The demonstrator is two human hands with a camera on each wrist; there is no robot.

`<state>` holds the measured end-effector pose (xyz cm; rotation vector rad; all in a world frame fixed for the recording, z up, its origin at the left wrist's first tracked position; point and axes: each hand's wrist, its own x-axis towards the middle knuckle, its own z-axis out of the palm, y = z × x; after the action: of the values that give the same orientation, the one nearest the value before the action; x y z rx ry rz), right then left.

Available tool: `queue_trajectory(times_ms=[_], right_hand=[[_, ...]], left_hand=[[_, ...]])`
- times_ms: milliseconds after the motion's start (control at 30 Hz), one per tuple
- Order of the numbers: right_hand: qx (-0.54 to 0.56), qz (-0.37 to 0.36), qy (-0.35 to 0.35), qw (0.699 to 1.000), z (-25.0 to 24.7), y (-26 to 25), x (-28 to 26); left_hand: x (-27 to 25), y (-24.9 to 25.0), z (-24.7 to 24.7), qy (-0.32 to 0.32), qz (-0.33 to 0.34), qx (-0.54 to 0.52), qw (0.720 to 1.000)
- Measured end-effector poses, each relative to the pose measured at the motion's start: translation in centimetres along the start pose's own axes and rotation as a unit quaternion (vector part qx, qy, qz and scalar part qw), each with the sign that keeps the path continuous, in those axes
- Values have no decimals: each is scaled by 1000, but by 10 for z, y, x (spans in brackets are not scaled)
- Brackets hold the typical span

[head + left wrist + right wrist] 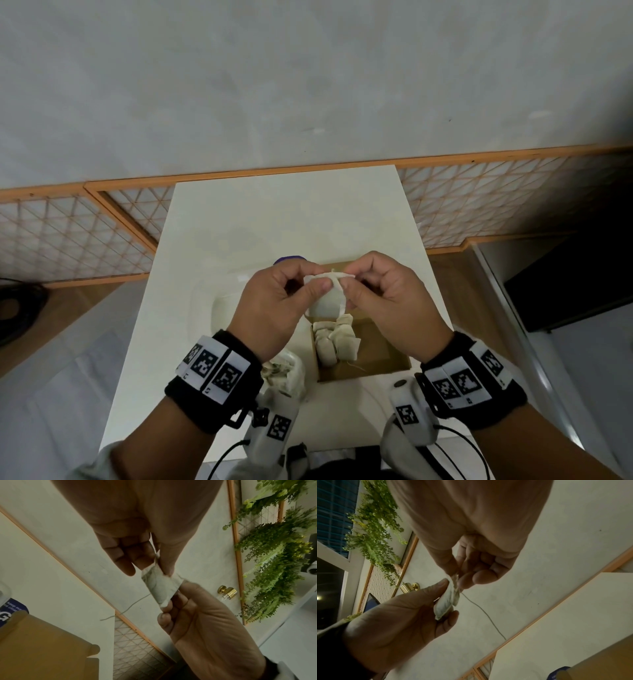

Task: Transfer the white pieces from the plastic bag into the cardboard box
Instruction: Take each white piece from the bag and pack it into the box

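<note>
A white table (pixel 284 212) stands against a grey wall (pixel 308 75) with an orange-framed lattice panel (pixel 68 233) at its foot; trailing green plants (pixel 274 555) hang in the wrist views. Above the table's middle, the left hand (pixel 274 301) and right hand (pixel 390 298) both pinch one white piece (pixel 327 298), a small sachet whose long axis runs roughly twelve to six in the head view, a thin string (pixel 484 614) dangling from it. Below it, toward six o'clock, the open cardboard box (pixel 376 359) holds several more white pieces (pixel 337 341) bunched against its left wall. The plastic bag (pixel 284 373) lies at seven o'clock, beside the box.
</note>
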<state>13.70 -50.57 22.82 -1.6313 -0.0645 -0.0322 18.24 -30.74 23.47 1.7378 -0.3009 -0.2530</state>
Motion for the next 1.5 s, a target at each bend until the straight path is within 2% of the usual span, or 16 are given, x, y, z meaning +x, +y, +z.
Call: queue_trajectory(times_ms=[100,267,433,600,833,1000,1133,1267,1400,1500], right_hand=[[-11,16,-26,999,-4,2,-2],[-148,28,-27,988,-10,32,-4],[-210,55,-37,976,-17,67,-7],[-215,119,-63,967,-20,101,-16],[-243,192,-87,947,-30,136,-45],[-263,198,-110,938,-34,146,-73],[-272,204,-128,932,-31,150,-86],[-267,204,-127,933,-29,152,-93],[-274,207,-135,929,-26,151,-98],[-276,206,-147,927,-21,150,-98]], left_hand=[[3,-4,5,3,8,1,1000],[4,-20,19,27,28,2,999],[4,-41,22,-44,29,164,985],[13,-73,28,-150,3,325,934],[23,-130,45,-225,-52,514,826],[16,-167,59,-278,-117,527,794],[14,-180,68,-303,-116,555,766],[14,-185,73,-290,-85,584,753],[14,-192,74,-273,-82,600,747],[12,-193,68,-237,-88,570,782]])
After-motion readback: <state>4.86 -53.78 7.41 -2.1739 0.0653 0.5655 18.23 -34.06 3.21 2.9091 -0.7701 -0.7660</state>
